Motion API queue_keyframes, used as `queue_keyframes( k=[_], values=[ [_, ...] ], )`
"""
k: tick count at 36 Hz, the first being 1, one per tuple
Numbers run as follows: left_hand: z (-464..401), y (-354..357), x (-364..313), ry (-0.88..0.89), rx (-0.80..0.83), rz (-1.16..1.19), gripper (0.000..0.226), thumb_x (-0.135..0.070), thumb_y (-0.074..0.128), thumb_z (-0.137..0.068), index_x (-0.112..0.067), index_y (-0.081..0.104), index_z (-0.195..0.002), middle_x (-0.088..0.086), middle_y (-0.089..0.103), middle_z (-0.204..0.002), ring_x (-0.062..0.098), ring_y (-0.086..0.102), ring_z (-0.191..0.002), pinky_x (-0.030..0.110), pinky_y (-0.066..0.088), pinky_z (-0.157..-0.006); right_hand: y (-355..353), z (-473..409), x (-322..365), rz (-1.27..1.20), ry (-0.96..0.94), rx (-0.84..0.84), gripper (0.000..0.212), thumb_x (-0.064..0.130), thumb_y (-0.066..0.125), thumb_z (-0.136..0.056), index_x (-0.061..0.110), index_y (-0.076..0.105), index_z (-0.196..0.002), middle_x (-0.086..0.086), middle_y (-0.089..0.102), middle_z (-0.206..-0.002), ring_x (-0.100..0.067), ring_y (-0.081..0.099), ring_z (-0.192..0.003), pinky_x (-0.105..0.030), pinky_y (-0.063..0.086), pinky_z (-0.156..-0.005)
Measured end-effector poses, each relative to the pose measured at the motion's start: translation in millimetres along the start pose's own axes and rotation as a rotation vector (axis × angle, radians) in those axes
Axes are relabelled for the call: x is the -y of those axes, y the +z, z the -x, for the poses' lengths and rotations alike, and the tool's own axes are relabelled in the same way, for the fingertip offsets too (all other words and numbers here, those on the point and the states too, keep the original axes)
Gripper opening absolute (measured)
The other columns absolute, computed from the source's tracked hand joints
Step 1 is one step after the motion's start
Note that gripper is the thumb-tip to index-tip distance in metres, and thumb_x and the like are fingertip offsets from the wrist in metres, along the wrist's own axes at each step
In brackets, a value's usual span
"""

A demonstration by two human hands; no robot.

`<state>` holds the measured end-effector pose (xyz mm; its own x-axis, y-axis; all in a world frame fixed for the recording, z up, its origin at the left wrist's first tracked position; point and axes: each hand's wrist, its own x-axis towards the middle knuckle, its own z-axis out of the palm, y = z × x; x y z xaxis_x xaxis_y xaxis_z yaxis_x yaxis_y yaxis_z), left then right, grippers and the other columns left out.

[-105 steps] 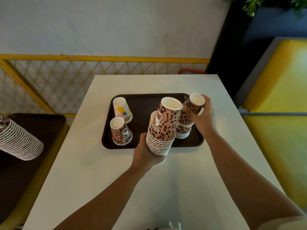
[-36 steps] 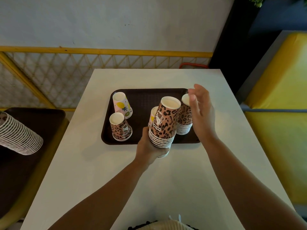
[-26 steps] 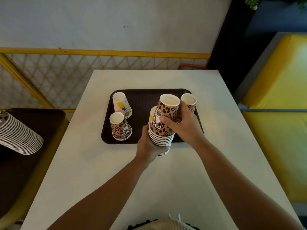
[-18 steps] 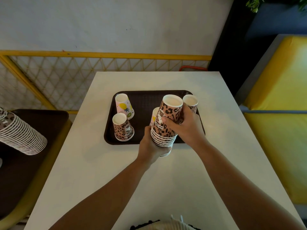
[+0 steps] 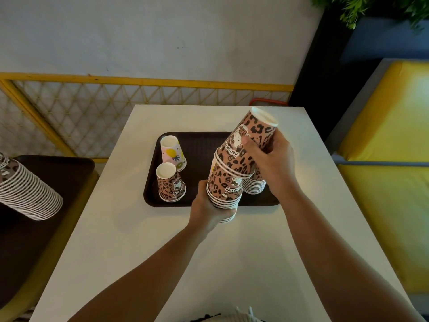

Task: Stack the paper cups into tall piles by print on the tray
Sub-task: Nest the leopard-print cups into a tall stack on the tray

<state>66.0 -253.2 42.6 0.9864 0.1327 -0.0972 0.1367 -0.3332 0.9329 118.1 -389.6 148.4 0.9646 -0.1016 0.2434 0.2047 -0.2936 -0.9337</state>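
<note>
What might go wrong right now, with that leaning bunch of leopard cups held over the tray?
1. The right hand tilts the upper leopard-print paper cups off the lower stack in the left hand; they may slip apart and fall.
2. The held stack hangs over the near edge of the dark brown plastic tray, so dropped cups may land on the white table.
3. A fall could topple the single upside-down leopard cup nearby.

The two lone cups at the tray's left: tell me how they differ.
The far cup has a pale pink fruit print with a pineapple; the near cup has brown leopard print. The far cup stands by the tray back corner, the near cup by its front edge. Both stand upside down, apart, untouched by either hand.
</note>
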Motion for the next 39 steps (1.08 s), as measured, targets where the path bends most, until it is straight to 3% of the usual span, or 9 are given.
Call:
queue_keyframes(
  k=[3,7,11,15,20,26,28,34,39],
  values=[
    [-1,-2,2,-0.008,-0.015,0.023,0.081,-0.015,0.089,-0.054,-0.018,0.042,-0.12,-0.006,0.06,-0.107,0.019,0.06,-0.103,0.036,0.051,-0.086,-9,-12,5,-0.122,-0.001,-0.061,0.058,0.045,0.07,-0.07,0.01,0.058,-0.115,0.001,0.069,-0.105,-0.013,0.067,-0.096,-0.035,0.056,-0.08],
    [-4,-3,4,-0.022,-0.021,0.04,0.081,-0.015,0.09,-0.053,-0.017,0.043,-0.119,-0.004,0.061,-0.109,0.018,0.06,-0.103,0.035,0.052,-0.087,-28,-35,14,-0.247,-0.043,-0.246,0.041,0.031,0.068,-0.08,0.007,0.057,-0.112,0.007,0.066,-0.098,-0.004,0.065,-0.09,-0.018,0.052,-0.073],
    [-7,-3,4,-0.024,-0.017,0.051,0.083,-0.015,0.089,-0.053,-0.017,0.042,-0.121,-0.002,0.061,-0.112,0.018,0.06,-0.105,0.034,0.052,-0.088,-35,-57,4,-0.027,-0.12,-0.352,0.051,0.033,0.07,-0.079,0.012,0.05,-0.122,0.01,0.058,-0.106,0.002,0.057,-0.096,-0.009,0.046,-0.077],
    [-8,-2,2,-0.01,-0.005,0.047,0.084,-0.015,0.089,-0.054,-0.017,0.041,-0.122,-0.004,0.06,-0.111,0.017,0.059,-0.106,0.035,0.051,-0.09,-35,-62,-22,0.124,-0.118,-0.261,0.061,0.033,0.072,-0.075,0.013,0.047,-0.127,0.012,0.054,-0.112,-0.001,0.052,-0.104,-0.008,0.044,-0.08],
    [-8,-2,-1,-0.041,0.026,0.074,0.082,-0.014,0.088,-0.055,-0.022,0.04,-0.12,-0.006,0.059,-0.109,0.016,0.057,-0.105,0.032,0.05,-0.089,-33,-55,-54,0.186,-0.007,-0.086,0.078,0.051,0.072,-0.063,0.016,0.045,-0.128,-0.001,0.057,-0.123,-0.014,0.054,-0.114,-0.036,0.05,-0.094],
    [-9,-1,-3,-0.039,0.029,0.079,0.082,-0.013,0.088,-0.056,-0.021,0.039,-0.121,-0.008,0.057,-0.108,0.015,0.057,-0.105,0.031,0.05,-0.089,-24,-32,-45,0.31,-0.14,-0.162,0.076,0.051,0.063,-0.077,0.016,0.033,-0.139,-0.003,0.038,-0.141,-0.011,0.035,-0.128,-0.016,0.029,-0.101],
    [-9,-1,-4,-0.03,0.028,0.074,0.084,-0.012,0.088,-0.056,-0.018,0.039,-0.124,-0.006,0.058,-0.111,0.016,0.057,-0.106,0.032,0.05,-0.089,-18,-19,-36,0.267,-0.21,-0.063,0.075,0.052,0.059,-0.077,0.016,0.034,-0.138,0.0,0.042,-0.138,-0.005,0.039,-0.124,-0.004,0.028,-0.096],
    [-9,3,-7,-0.006,0.021,0.046,0.084,-0.013,0.088,-0.055,-0.017,0.039,-0.124,0.0,0.06,-0.117,0.019,0.058,-0.108,0.036,0.051,-0.091,1,12,-29,0.215,-0.092,0.295,0.072,0.041,0.071,-0.075,0.021,0.037,-0.135,0.007,0.052,-0.13,-0.009,0.05,-0.12,-0.035,0.046,-0.1],
    [-6,7,-8,-0.002,0.029,0.033,0.081,-0.012,0.087,-0.057,-0.022,0.039,-0.121,-0.01,0.056,-0.106,0.014,0.057,-0.101,0.028,0.05,-0.086,6,18,-33,0.183,0.002,0.364,0.075,0.038,0.076,-0.071,0.02,0.04,-0.134,0.006,0.058,-0.123,-0.01,0.054,-0.116,-0.034,0.047,-0.098]
  ],
)
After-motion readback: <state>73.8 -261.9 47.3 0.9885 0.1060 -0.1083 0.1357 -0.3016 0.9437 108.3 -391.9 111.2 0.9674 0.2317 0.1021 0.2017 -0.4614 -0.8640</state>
